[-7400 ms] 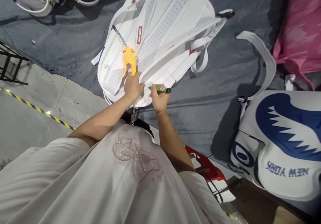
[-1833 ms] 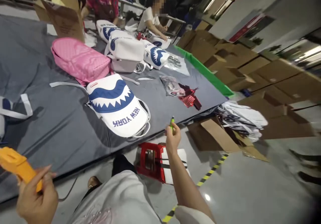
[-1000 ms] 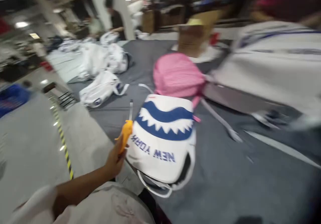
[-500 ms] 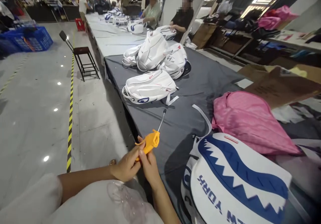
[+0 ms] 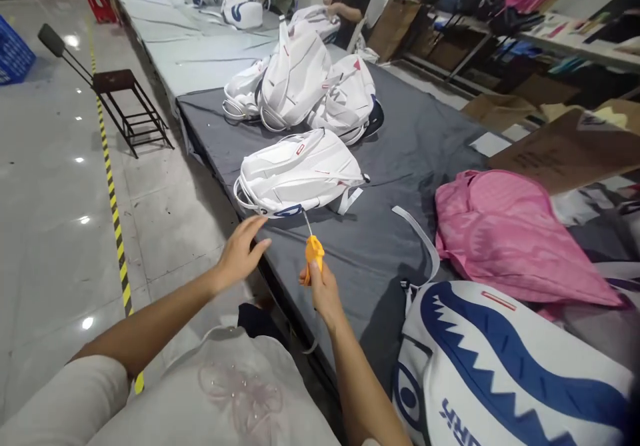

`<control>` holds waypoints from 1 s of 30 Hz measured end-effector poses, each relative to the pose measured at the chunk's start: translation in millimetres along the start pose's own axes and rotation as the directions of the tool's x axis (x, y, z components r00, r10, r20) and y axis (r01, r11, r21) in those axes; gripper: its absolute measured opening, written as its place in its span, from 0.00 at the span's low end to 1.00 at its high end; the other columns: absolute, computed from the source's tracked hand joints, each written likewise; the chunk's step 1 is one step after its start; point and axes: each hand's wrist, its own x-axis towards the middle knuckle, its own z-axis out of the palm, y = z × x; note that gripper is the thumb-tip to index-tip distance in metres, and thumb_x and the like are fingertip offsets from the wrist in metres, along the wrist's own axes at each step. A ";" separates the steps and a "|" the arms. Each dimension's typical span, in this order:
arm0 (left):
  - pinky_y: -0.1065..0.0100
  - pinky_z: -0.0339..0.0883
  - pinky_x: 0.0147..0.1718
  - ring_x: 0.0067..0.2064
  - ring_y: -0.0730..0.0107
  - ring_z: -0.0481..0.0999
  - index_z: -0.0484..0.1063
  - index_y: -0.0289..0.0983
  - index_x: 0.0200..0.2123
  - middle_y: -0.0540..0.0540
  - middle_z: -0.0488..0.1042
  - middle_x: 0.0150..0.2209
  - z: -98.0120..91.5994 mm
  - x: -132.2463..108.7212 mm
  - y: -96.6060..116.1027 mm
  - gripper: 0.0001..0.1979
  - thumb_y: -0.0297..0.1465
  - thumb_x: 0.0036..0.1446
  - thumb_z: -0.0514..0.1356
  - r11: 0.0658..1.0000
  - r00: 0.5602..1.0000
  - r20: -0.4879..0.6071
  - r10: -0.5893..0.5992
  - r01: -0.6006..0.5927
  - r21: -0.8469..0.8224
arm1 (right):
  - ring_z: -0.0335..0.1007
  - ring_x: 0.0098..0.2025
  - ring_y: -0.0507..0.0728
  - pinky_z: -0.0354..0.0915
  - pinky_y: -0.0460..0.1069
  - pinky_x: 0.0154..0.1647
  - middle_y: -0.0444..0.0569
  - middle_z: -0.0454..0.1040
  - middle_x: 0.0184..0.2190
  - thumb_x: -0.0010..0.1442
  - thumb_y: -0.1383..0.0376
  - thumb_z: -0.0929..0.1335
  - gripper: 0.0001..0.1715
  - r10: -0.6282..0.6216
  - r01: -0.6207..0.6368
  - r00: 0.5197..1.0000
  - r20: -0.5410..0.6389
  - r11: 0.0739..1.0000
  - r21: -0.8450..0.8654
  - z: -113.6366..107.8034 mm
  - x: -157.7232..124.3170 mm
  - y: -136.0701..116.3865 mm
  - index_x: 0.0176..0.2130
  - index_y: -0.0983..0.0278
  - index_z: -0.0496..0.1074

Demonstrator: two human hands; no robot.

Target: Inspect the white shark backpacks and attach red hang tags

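My right hand (image 5: 323, 291) is closed round an orange air blow gun (image 5: 313, 253) whose thin metal nozzle points up toward a white backpack (image 5: 300, 173) lying flat on the grey table cloth (image 5: 390, 233). A thin hose hangs down below the hand. My left hand (image 5: 240, 254) reaches out with its fingers stretched and apart, holding nothing, just short of the near rim of that white backpack. A white backpack with a blue shark-mouth print (image 5: 500, 366) lies at the lower right, close to my right forearm.
A pink backpack (image 5: 510, 233) lies right of the white one. A heap of white backpacks (image 5: 300, 86) sits further along the table, with other people at work beyond it. Cardboard boxes (image 5: 565, 146) stand at the right. A black stool (image 5: 125, 99) and yellow-black floor tape (image 5: 113, 193) are on the left.
The orange blow gun has passed from both hands into my right hand alone. My left hand has let go and stretched toward the white backpack. The view has tilted down.
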 end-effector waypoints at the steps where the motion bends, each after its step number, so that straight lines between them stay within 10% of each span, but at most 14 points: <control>1: 0.53 0.61 0.63 0.64 0.56 0.64 0.63 0.37 0.63 0.37 0.65 0.63 4.1 27.4 -8.3 0.25 0.35 0.65 0.56 0.998 1.000 0.004 0.008 -0.008 0.069 | 0.71 0.28 0.56 0.66 0.52 0.33 0.47 0.74 0.26 0.62 0.37 0.56 0.34 0.007 -0.006 1.000 0.015 0.999 -0.042 4.1 16.9 0.1 0.35 0.62 0.69; 9: 0.48 0.48 0.67 0.71 0.44 0.48 0.53 0.37 0.69 0.33 0.48 0.71 71.8 185.1 -65.9 0.42 0.31 0.54 0.68 0.926 0.966 0.236 -0.109 0.012 0.376 | 0.73 0.28 0.57 0.63 0.49 0.30 0.47 0.75 0.28 0.65 0.43 0.53 0.31 0.184 -0.155 0.977 0.104 0.959 -0.238 24.5 111.2 4.5 0.45 0.62 0.67; 13: 0.53 0.51 0.65 0.67 0.48 0.59 0.61 0.39 0.65 0.36 0.62 0.65 93.2 228.5 -101.8 0.32 0.29 0.58 0.63 0.929 0.925 0.236 -0.297 0.223 0.294 | 0.73 0.28 0.58 0.62 0.50 0.30 0.46 0.75 0.26 0.66 0.44 0.53 0.29 0.226 -0.194 0.971 0.073 0.932 -0.306 28.9 122.2 2.9 0.44 0.61 0.68; 17: 0.59 0.66 0.52 0.52 0.53 0.76 0.74 0.35 0.51 0.38 0.78 0.48 97.4 261.4 -140.9 0.17 0.35 0.65 0.54 0.897 0.869 0.254 -0.425 0.367 0.246 | 0.71 0.24 0.57 0.61 0.50 0.28 0.45 0.73 0.23 0.67 0.45 0.53 0.28 0.260 -0.241 0.965 0.036 0.932 -0.269 36.8 123.3 -9.2 0.42 0.60 0.68; 21: 0.66 0.69 0.37 0.34 0.63 0.80 0.75 0.32 0.41 0.39 0.80 0.38 99.5 281.7 -171.8 0.21 0.38 0.68 0.45 0.867 0.801 0.334 -0.497 0.474 0.153 | 0.70 0.23 0.57 0.62 0.51 0.27 0.45 0.73 0.23 0.66 0.45 0.53 0.27 0.337 -0.340 0.940 -0.059 0.905 -0.254 49.9 124.4 -29.8 0.42 0.60 0.67; 30: 0.65 0.65 0.39 0.36 0.59 0.78 0.72 0.36 0.32 0.42 0.78 0.31 100.1 297.3 -199.5 0.16 0.40 0.64 0.53 0.851 0.731 0.494 -0.470 0.524 0.035 | 0.69 0.23 0.58 0.62 0.53 0.26 0.45 0.70 0.22 0.66 0.49 0.55 0.20 0.525 -0.573 0.812 -0.257 0.800 -0.176 97.2 141.6 -72.0 0.38 0.58 0.65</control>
